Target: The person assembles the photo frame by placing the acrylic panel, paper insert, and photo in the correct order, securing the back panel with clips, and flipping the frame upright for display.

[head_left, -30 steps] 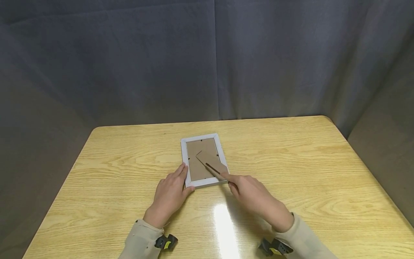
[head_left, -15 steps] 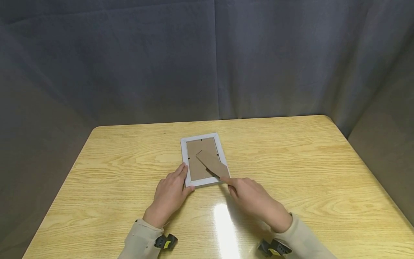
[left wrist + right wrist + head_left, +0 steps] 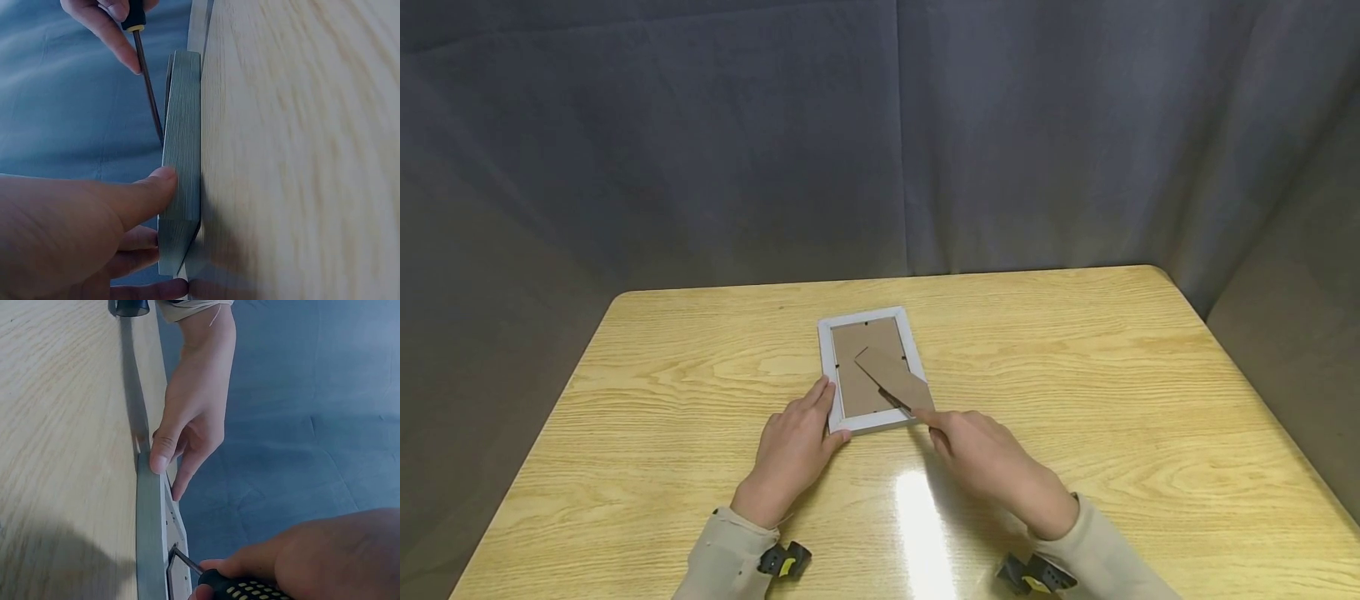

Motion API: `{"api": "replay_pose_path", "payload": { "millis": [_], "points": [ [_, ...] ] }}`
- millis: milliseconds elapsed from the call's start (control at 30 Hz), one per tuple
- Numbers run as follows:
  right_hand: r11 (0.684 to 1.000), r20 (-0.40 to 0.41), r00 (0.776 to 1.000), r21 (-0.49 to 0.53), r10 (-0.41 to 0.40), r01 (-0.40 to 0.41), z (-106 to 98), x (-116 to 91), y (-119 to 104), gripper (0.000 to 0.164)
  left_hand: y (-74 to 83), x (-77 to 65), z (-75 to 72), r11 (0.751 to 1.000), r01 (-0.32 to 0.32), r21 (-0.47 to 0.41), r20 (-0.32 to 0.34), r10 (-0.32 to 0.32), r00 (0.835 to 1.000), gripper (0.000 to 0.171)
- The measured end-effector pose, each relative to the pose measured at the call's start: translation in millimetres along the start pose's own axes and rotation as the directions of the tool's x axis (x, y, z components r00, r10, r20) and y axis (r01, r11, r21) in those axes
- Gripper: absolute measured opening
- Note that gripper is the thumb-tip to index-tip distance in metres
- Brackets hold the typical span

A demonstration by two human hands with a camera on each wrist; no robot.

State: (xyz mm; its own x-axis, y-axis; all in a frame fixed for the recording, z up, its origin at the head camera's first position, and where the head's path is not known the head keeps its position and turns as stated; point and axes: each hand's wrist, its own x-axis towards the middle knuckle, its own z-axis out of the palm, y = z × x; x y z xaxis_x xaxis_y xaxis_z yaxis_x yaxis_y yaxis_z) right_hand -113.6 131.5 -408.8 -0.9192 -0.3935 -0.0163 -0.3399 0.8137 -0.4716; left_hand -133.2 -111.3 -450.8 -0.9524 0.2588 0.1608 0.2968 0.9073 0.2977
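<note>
A picture frame [image 3: 912, 343] with a pale grey-white border lies face down on the table, its brown backing board [image 3: 853, 396] and easel stand [image 3: 891, 375] showing. My left hand [image 3: 793, 442] grips its near left corner, thumb on the near edge and fingers along the left side. In my right hand [image 3: 985, 450] is a screwdriver [image 3: 147, 81]. Its dark handle with yellow dots [image 3: 240, 589] shows in the right wrist view, where the metal tip meets the stand. From the head view, the shaft lies along the stand's lower left edge, close over the board.
Small dark tabs [image 3: 867, 323] sit along the inner edges of the border. The wooden table [image 3: 1075, 358] extends on all sides, with a light reflection in front of the frame. A dark grey curtain [image 3: 760, 150] hangs behind and at the sides.
The screwdriver's shaft has shifted slightly toward me, from across the stand to its lower left edge. My right hand dipped a little with it. The left hand and frame stay in place.
</note>
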Motion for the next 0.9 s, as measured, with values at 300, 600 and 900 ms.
{"api": "replay_pose_path", "payload": {
  "millis": [300,600,900],
  "points": [
    [1.0,-0.001,1.0,-0.012,0.002,-0.002,-9,-4,-5,0.04,1.8,1.6,1.0,1.0,0.012,0.013,-0.015,-0.012,1.0,0.071],
    [0.998,0.053,0.998,-0.056,-0.021,0.024,-16,-12,-12,0.042,0.5,1.9,1.9,1.0,0.011,0.02,-0.018,-0.011,1.0,0.072],
    [0.996,0.051,0.997,-0.075,-0.049,0.053,-14,-12,-11,0.04,0.8,1.9,0.7,1.0,0.006,0.028,0.003,-0.006,1.0,0.071]
  ]
}}
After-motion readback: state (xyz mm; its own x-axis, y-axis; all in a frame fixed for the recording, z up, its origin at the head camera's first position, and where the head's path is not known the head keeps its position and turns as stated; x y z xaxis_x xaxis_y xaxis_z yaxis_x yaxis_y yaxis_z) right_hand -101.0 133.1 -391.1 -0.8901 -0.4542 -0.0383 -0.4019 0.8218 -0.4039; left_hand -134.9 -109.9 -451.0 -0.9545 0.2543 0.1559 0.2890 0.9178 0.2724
